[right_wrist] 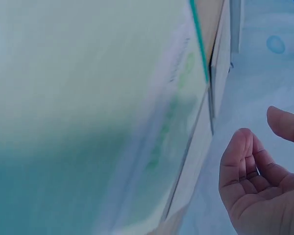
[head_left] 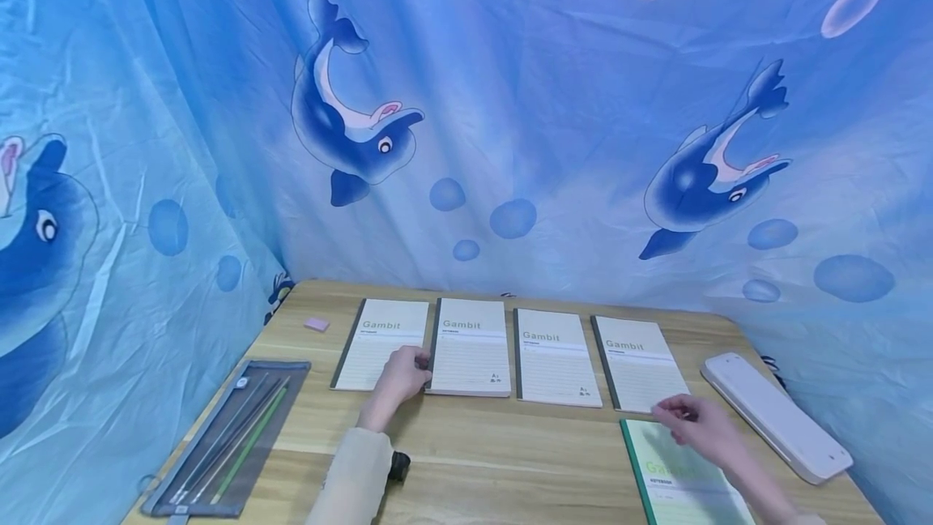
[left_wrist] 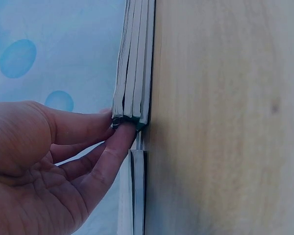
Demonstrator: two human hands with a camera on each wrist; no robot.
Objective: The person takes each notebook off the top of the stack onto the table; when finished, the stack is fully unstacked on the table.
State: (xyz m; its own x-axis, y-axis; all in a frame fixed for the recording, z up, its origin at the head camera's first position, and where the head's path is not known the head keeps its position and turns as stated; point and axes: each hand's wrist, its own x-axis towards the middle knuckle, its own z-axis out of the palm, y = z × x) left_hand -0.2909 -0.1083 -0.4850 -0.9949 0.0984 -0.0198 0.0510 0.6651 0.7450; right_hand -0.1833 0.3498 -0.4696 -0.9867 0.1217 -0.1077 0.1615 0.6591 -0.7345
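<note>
Four cream "Gambit" notebooks lie in a row on the wooden table (head_left: 510, 444). My left hand (head_left: 421, 363) rests over the first notebook (head_left: 382, 335), and its fingertips touch the left edge of the thicker second notebook (head_left: 470, 347). In the left wrist view, my left hand (left_wrist: 117, 128) presses two fingertips against the corner of that notebook (left_wrist: 134, 63), which shows as several layers. My right hand (head_left: 674, 410) hovers with loosely curled fingers, holding nothing, over the top of a green notebook (head_left: 678, 480) just below the fourth cream notebook (head_left: 637, 363). The right wrist view shows the empty right hand (right_wrist: 255, 147) beside the blurred green notebook (right_wrist: 112, 98).
A grey mesh pencil case (head_left: 233, 436) with pencils lies at the front left, and a small pink eraser (head_left: 317, 324) sits behind it. A long white case (head_left: 776, 416) lies along the right edge. Blue dolphin-print cloth (head_left: 510, 144) hangs around the table.
</note>
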